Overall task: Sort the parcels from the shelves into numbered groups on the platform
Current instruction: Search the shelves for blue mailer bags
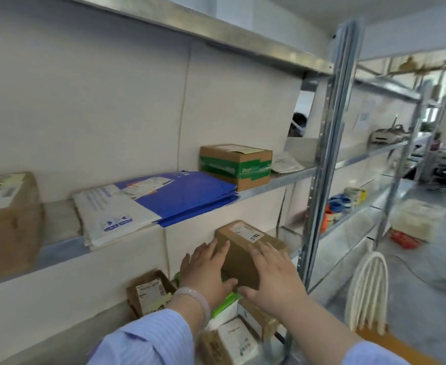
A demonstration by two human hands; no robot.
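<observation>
Your left hand [206, 272] and right hand [272, 280]: fingers spread flat against box [243, 255]. More parcels [236, 164] remain on shelf [295, 176]; platform unseen.

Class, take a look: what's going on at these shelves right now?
A person has the left hand and right hand pressed against a brown cardboard box with a white label at the lower metal shelf. Flat blue and white mailers and a green-banded carton lie on the shelf above, untouched.
</observation>
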